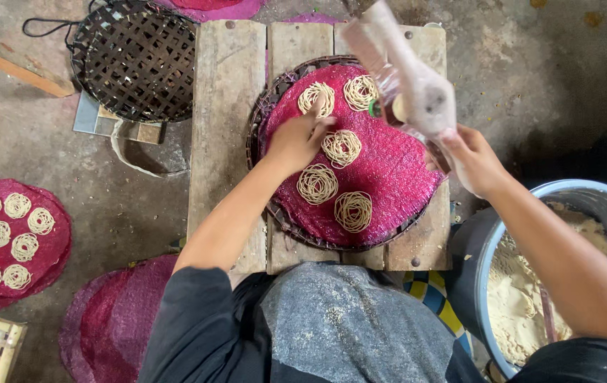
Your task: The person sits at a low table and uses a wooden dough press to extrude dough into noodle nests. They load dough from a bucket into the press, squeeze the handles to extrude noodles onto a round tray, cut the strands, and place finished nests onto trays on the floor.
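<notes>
Dough tub [530, 213] at 4 o'clock remains well filled; five noodle coils sit on the red mat [395, 170], lower-right area bare, left hand [298, 140] flat on it, right hand [472, 159] gripping the press [406, 74].

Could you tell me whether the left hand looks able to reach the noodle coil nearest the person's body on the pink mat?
Probably yes: the left hand rests on the pink mat, and nothing lies between it and that noodle coil.

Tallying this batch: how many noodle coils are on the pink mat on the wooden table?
5 on the pink mat: two at the far edge, one mid-mat, two nearer. The left hand and the press held by the right hand may hide more.
</notes>
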{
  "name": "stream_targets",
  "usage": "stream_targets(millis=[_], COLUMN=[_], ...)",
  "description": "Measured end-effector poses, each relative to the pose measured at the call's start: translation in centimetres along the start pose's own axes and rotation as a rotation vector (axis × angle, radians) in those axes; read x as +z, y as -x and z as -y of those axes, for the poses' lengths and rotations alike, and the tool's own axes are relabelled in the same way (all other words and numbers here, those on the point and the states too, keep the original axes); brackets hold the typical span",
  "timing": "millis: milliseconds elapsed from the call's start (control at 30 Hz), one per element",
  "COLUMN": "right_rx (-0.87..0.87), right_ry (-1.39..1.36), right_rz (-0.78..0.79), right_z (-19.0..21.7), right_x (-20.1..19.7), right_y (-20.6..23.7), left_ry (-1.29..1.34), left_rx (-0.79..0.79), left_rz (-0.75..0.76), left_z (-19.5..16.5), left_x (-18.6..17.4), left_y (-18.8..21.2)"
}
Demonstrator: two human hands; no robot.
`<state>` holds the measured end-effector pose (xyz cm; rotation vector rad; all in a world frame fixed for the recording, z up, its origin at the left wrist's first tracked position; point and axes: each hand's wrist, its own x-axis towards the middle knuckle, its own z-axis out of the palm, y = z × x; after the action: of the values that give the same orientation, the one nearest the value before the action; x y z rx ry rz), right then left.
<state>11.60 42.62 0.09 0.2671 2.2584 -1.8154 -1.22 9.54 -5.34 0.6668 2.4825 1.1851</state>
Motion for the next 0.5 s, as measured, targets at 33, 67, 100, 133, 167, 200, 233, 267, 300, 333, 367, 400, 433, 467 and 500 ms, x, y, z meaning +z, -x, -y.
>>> stream_targets(millis=[33, 67, 100, 133, 167, 200, 233, 267, 300, 333, 367, 400, 433, 467, 500], right_rx=[-0.016, -0.052, -0.085, -0.117, -0.129, -0.141, -0.153, -0.190, -0.229, -0.270, -0.263, -0.255, -0.248, -0.243, -0.238], right_ry=[-0.051, -0.056, -0.061, -0.067, -0.142, -0.219, -0.293, -0.329, -0.366, -0.404, -0.420, -0.437, -0.456, -0.463, -0.467], right_rz=[-0.008, -0.018, -0.024, -0.029, -0.028, -0.025, -0.019, -0.018, -0.017, -0.020, -0.069, -0.119, -0.170, -0.190, -0.214], right_z=[-0.3, -0.7, -1.1, -1.5, -1.9, -2.3, -2.7, -3.0, -3.2, -3.4, -3.5, -3.6, -3.7, -3.7, -3.6], right_x=[-0.3, -0.6, -0.8, -0.7, -0.4, -0.1, 0.4, 1.0, 1.6, 2.3, 3.0, 3.7, 4.4, 4.9, 5.3], right_y=[0.9, 2.0, 3.4, 4.6, 5.8, 6.9, 8.0, 8.9, 9.7, 10.4, 11.0, 11.5, 11.9, 12.3, 12.8], left_ry=[-0.177, -0.240, -0.302, -0.231, -0.162, -0.283, -0.404, -0.335, -0.264, -0.191, -0.228, -0.266, -0.305, -0.327, -0.344], left_rx=[0.142, 0.094, 0.040, -0.045, -0.132, -0.078, -0.021, -0.139, -0.252, -0.359, -0.357, -0.356, -0.353, -0.369, -0.383], left_rz=[-0.140, -0.188, -0.236, -0.322, -0.406, -0.500, -0.593, -0.504, -0.414, -0.322, -0.352, -0.381, -0.409, -0.426, -0.440], left_z=[0.1, 0.4, 0.7, 1.0, 1.2, 1.5, 1.5, 1.4, 1.1, 1.0, 0.9, 0.8, 0.8, 1.2, 1.6], left_x=[-0.9, -1.9, -3.0, -3.8, -4.3, -4.9, -5.0, -4.5, -3.7, -3.0, -2.2, -1.3, -0.7, -0.5, -0.5], left_y=[1.7, 3.7, 6.0, 8.3, 10.6, 12.8, 14.5, 15.7, 16.6, 17.0, 17.0, 17.0, 16.8, 16.6, 16.0])
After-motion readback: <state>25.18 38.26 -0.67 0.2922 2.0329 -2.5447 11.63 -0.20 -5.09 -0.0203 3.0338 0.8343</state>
